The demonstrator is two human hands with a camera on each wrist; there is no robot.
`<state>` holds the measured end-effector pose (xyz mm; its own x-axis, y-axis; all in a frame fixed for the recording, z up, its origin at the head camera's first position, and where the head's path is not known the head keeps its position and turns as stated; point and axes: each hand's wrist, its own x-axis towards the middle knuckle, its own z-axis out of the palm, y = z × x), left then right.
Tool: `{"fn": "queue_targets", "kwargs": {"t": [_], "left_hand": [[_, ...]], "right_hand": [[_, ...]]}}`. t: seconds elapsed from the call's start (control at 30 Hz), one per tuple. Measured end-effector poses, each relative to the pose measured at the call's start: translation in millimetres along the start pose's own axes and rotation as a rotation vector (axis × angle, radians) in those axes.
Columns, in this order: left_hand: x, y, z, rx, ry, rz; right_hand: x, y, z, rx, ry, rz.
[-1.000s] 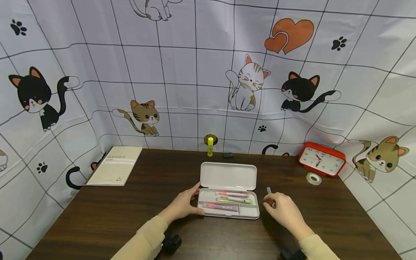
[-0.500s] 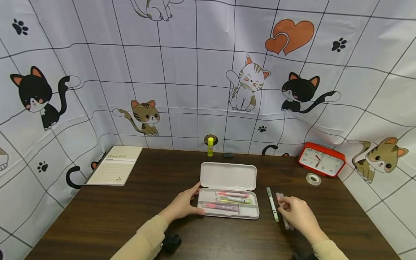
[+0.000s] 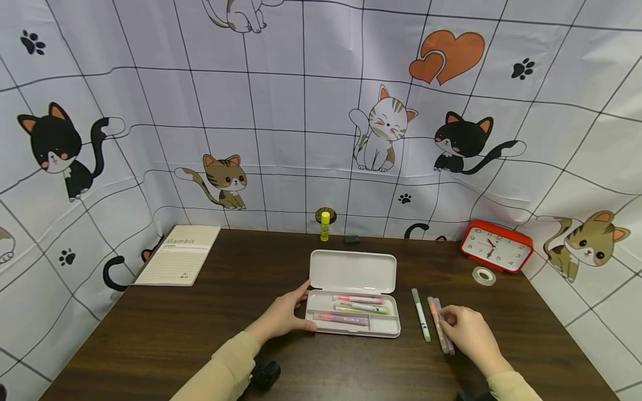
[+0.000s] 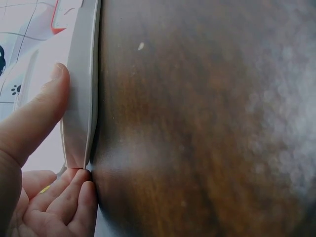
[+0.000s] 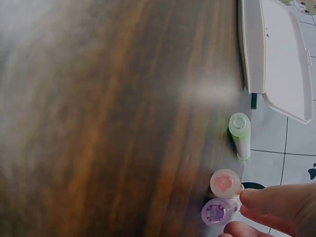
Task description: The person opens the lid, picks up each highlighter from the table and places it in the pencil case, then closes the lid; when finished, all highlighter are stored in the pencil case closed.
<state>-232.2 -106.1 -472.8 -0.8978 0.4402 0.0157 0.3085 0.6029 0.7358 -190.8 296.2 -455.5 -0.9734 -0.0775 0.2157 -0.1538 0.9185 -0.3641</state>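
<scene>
My left hand (image 3: 281, 316) grips the left end of an open white pencil case (image 3: 351, 333), thumb at its front edge. Several markers, pink (image 3: 358, 299), green-capped (image 3: 363, 308) and purple (image 3: 343, 319), lie inside the case. To its right, a green-and-white marker (image 3: 421, 315) lies on the table. Beside that, a pink marker (image 3: 438, 326) and a purple marker (image 3: 450, 346) lie side by side. My right hand (image 3: 468, 334) pinches the purple marker from the right. In the right wrist view the thumb comes right up to the pink marker (image 5: 226, 183), above the purple marker's end (image 5: 216, 212).
A yellow glue stick (image 3: 325, 226) and a small dark block (image 3: 352, 239) are at the table's back edge. A notepad (image 3: 175, 256) lies back left. Back right are a red alarm clock (image 3: 497, 245) and a tape roll (image 3: 484, 276). A cat-print sheet (image 3: 281, 139) hangs behind.
My right hand has moved right, from the green marker to the pink and purple ones, then slightly further right to the purple. The green marker now shows fully. My left hand has stayed put.
</scene>
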Motion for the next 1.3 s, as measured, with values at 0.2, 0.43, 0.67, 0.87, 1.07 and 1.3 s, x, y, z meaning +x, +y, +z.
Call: {"fn": "queue_targets", "kwargs": {"t": [0.2, 0.43, 0.67, 0.87, 1.07, 1.3], "left_hand": [[-0.2, -0.4, 0.0, -0.007, 0.003, -0.012], [-0.4, -2.3, 0.4, -0.013, 0.001, -0.008], [0.2, -2.7, 0.3, -0.013, 0.001, -0.002], [0.3, -2.3, 0.2, -0.014, 0.003, -0.002], [-0.5, -0.9, 0.2, -0.005, 0.005, -0.005], [-0.8, 0.1, 0.4, -0.012, 0.005, -0.013]], "right_hand": [[0.9, 1.5, -1.5, 0.004, -0.033, 0.046], [-0.5, 5.0, -1.3, 0.016, -0.059, 0.114], [-1.2, 6.5, -2.1, 0.010, -0.062, 0.138], [-0.9, 8.0, -4.1, -0.009, -0.077, 0.150], [-0.9, 11.3, -5.9, -0.032, -0.057, 0.162], [-3.1, 6.6, -7.6, -0.011, -0.039, 0.153]]}}
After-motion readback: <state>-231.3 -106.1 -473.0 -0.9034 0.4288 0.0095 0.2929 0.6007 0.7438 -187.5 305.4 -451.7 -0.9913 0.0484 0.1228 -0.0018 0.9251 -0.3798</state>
